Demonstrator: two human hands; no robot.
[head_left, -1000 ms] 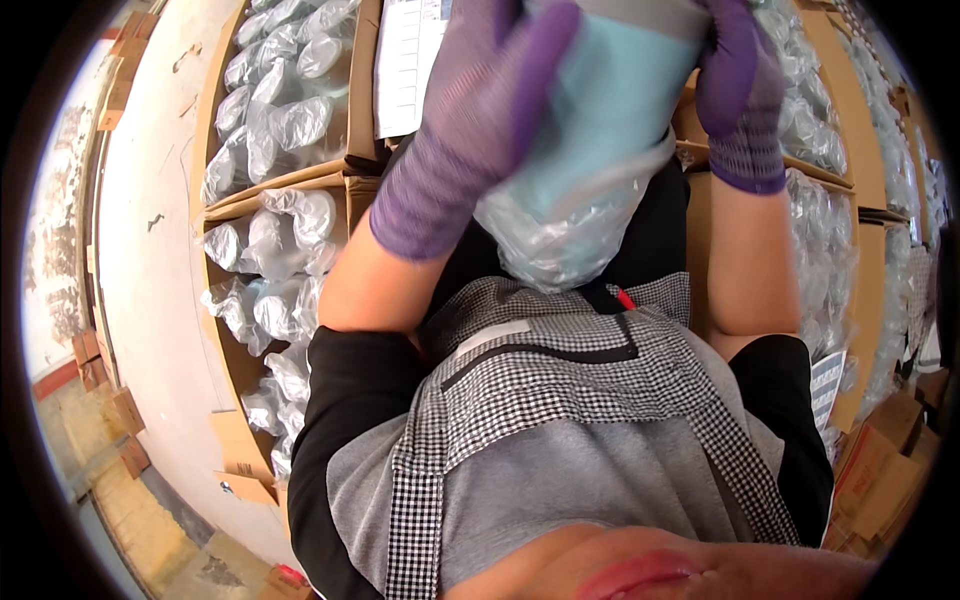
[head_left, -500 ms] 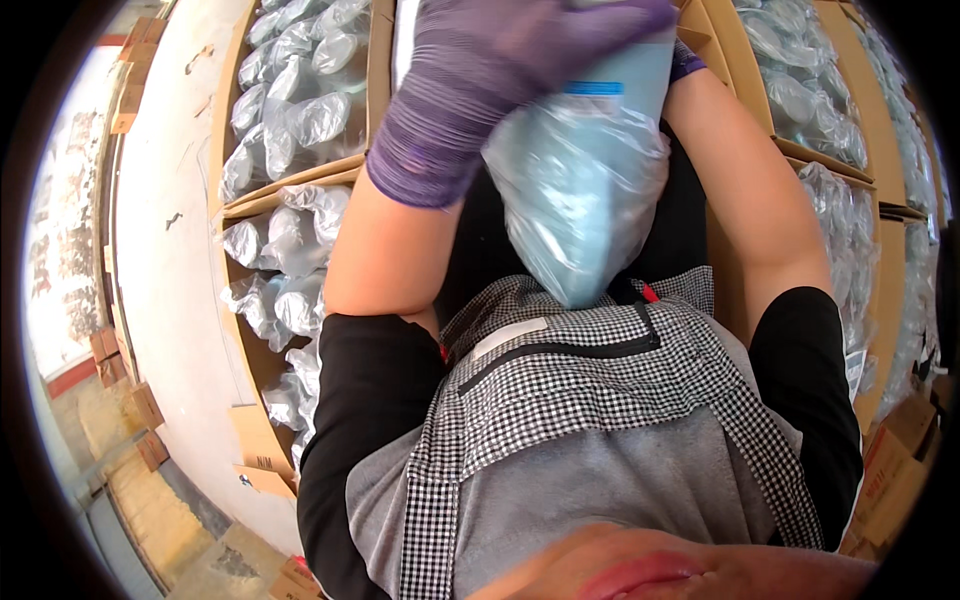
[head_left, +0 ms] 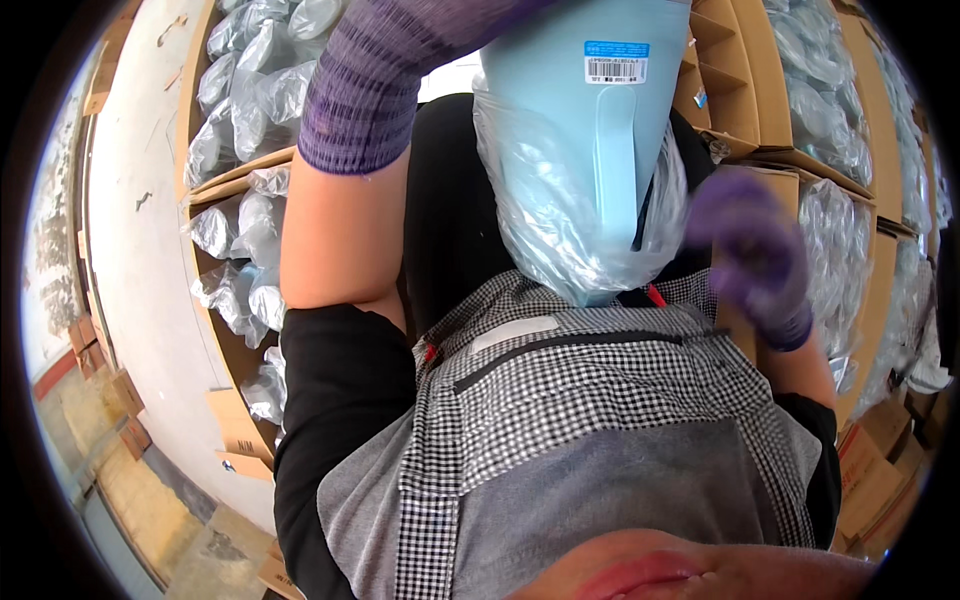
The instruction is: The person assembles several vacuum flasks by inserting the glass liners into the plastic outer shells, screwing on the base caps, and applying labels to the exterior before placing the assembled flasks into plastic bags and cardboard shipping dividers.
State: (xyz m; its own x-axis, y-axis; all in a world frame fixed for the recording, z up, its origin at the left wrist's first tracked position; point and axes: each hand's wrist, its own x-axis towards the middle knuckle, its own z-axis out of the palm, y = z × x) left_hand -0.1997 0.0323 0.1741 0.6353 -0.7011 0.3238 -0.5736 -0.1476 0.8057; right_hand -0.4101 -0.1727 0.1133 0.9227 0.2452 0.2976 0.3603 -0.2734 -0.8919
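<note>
A light blue plastic pitcher (head_left: 555,120) leans between my knees, its base toward my apron. It has a long side handle (head_left: 616,165) and a barcode label. A clear plastic bag (head_left: 530,205) is bunched round its lower part and lies lower than the handle's top. My left hand (head_left: 450,25), in a purple striped knit glove, is at the pitcher's upper end; its fingers run out at the top edge. Off to the pitcher's right is my right hand (head_left: 755,255), gloved alike and smeared by motion. Its fingers look curled, but whether anything is in them is unclear.
An open carton (head_left: 195,150) of bagged items stands on my left. To my right are a carton with cardboard dividers (head_left: 725,80) and more cartons of bagged items (head_left: 830,230). Brown boxes (head_left: 870,470) lie at lower right. Pale floor (head_left: 150,240) stretches along the left.
The bag has slid down the pitcher, baring its handle and label. My right hand has come from behind the pitcher to its right side. My left hand and arm have shifted up and left.
</note>
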